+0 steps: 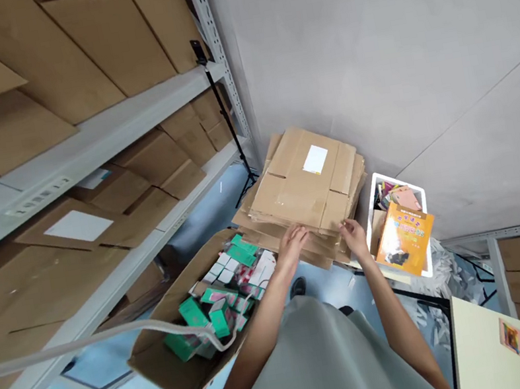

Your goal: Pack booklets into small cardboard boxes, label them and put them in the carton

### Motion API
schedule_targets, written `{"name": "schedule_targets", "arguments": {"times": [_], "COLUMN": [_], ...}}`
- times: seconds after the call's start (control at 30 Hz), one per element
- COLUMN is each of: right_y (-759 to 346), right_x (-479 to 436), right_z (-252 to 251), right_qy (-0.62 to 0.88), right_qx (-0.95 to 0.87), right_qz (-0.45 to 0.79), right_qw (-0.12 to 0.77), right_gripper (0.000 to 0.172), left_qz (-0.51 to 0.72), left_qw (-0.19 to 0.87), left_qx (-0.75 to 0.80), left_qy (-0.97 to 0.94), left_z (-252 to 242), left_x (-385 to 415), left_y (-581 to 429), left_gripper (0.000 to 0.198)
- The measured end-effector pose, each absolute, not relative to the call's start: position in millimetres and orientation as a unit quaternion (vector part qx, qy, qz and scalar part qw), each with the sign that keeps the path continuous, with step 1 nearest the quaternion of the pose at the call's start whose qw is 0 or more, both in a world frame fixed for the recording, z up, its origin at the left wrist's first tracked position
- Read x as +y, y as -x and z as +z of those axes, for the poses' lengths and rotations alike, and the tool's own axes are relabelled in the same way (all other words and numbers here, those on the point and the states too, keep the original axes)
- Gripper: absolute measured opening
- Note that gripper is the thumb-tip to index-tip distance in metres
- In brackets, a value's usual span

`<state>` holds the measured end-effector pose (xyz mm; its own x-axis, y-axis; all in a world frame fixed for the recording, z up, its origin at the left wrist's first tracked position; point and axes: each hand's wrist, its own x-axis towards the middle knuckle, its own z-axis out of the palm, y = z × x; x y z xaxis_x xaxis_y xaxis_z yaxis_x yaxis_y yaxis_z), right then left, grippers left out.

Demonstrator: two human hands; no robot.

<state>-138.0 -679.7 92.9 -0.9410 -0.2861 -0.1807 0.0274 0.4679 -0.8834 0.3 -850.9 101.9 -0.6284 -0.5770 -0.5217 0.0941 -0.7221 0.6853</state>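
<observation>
A stack of flattened cardboard boxes [288, 183] lies in front of me by the wall, its layers fanned unevenly. The top one bears a white label [315, 159]. At the near edge of the stack, my left hand [292, 246] has its fingers closed on a cardboard layer. Farther right along that edge, my right hand [354, 235] pinches the cardboard near its corner. Which layers the fingers hold is hard to make out, as the fingertips are partly hidden.
An open carton [170, 371] of small green and white boxes stands at left. A white bin [429, 258] with an orange book [405, 232] sits at right. Shelves [157, 98] of cartons line the left; a black tripod [225, 113] stands in the corner. A white cable [113, 331] crosses the carton.
</observation>
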Motion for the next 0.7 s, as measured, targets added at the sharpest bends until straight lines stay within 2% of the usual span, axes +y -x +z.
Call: {"name": "schedule_targets", "arguments": {"times": [0.13, 0.27, 0.37, 0.7], "right_y": [138.4, 135.6, 134.4, 87.4], "right_x": [-687.4, -691.2, -697.9, -708.7], "right_z": [79.7, 79.8, 87.0, 168.9], "right_qy": [0.053, 0.027, 0.004, 0.093], "right_qx": [0.853, 0.834, 0.817, 0.725], "right_qz": [-0.497, -0.522, -0.554, -0.666], "right_qw": [0.152, 0.176, 0.163, 0.151], "right_gripper": [0.066, 0.066, 0.066, 0.045], "left_qz": [-0.862, -0.885, -0.892, -0.888], "left_qw": [0.180, 0.133, 0.136, 0.176], "left_qx": [-0.291, -0.271, -0.257, -0.175], "left_qy": [-0.373, -0.354, -0.347, -0.388], "left_z": [89.8, 82.7, 85.3, 121.9], "left_x": [-864.3, -872.9, -874.9, -879.7], "left_y": [-7.5, -12.5, -7.8, 6.2], "left_gripper": [0.035, 0.032, 0.032, 0.017]}}
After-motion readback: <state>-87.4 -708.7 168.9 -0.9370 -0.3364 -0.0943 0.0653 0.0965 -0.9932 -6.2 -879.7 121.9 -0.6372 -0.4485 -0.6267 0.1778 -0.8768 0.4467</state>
